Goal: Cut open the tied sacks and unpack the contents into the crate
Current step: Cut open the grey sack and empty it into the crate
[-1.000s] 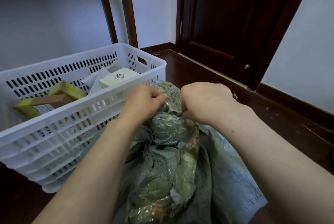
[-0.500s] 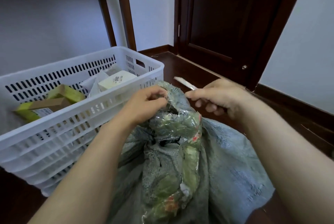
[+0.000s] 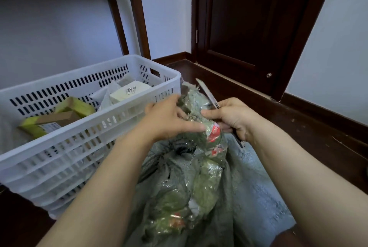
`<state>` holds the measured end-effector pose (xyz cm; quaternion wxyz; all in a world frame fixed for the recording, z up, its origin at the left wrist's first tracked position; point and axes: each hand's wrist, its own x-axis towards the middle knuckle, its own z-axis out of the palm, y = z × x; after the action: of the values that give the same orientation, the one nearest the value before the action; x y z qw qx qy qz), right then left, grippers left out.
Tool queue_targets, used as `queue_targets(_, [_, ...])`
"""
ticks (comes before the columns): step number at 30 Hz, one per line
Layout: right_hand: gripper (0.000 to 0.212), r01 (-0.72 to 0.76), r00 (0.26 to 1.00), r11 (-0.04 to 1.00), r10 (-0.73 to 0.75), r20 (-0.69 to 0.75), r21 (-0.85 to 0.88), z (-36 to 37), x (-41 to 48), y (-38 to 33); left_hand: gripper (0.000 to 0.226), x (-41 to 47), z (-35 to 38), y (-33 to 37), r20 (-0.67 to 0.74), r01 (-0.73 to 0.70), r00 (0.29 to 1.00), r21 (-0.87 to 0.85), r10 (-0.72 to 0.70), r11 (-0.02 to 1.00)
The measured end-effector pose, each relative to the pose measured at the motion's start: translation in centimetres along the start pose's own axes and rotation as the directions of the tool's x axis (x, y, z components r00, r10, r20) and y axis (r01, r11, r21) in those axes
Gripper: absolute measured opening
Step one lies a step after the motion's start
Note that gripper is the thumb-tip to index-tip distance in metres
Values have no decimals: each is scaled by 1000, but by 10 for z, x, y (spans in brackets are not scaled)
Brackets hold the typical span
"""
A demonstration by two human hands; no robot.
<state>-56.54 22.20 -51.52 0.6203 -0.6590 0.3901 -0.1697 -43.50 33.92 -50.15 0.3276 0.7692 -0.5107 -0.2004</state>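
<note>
Grey-green woven sack (image 3: 249,193) fills the space under both my hands, its gathered neck wrapped in shiny clear tape with red and green print showing through. My left hand (image 3: 169,119) lies over the left side of that neck, fingers (image 3: 191,127) curled onto the taped bundle and pressing it, thumb up near the frayed top. My right hand (image 3: 233,119) meets it from the other side: its fingertips pinch the tape just right of my left fingers, and the same hand is closed around a knife (image 3: 209,93), blade rising up and away past my knuckles, dark handle end poking out below the palm. Just left of my left fingers stands the white slotted crate (image 3: 83,143), touching the sack, with a white box (image 3: 131,92) and yellow-green cartons (image 3: 77,107) already inside. Dark wood floor (image 3: 310,133) spreads right of my right hand.
</note>
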Motion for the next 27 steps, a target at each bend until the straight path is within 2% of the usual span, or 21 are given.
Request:
queue_targets(1, [19,11,1000,1000,-11,-21,-3,-2,0,-2,122,1,1,1,-27,2,1000,-10,-2,1000])
queue_targets(3, [19,40,998,999,-40,-47,-6,-9,0,-5,122,0,2,4,-2,32,999,-144,-33,989])
queue_targets(4, [15,54,997,998,-55,-53,-14,-12,-1,-7,114,0,1,6,40,56,998,-173,-50,983])
queue_targets(7, [13,61,997,998,-62,-55,-11,-15,-2,-8,66,0,-5,6,139,80,988,-67,-70,995])
queue_targets(11, [17,68,996,998,-68,-53,-8,-9,-3,-4,34,0,-6,0,263,68,963,-27,-58,997])
queue_targets(13, [22,81,996,997,-81,-49,-5,-10,-4,-4,28,0,-3,-4,220,80,974,-112,-54,991])
queue_targets(16, [24,79,997,996,-78,30,-44,-14,-9,-9,48,3,6,-10,56,101,994,-279,-89,955])
queue_targets(19, [38,78,996,976,-69,52,-203,-17,-15,-19,38,6,21,-16,-42,101,992,-342,-122,934])
queue_targets(21, [33,117,993,929,-120,11,-350,-25,-22,-31,34,8,25,-18,-75,94,989,-356,-128,930])
queue_targets(23, [29,154,988,846,-127,88,-510,-37,-33,-45,38,11,24,-20,-111,75,986,-366,-124,928])
queue_targets(25, [26,174,981,732,-69,182,-659,-43,-47,-57,42,14,23,-20,-140,50,984,-367,-108,929])
queue_targets(27, [26,183,980,586,-42,196,-789,-38,-56,-64,40,15,25,-19,-166,24,982,-344,-86,939])
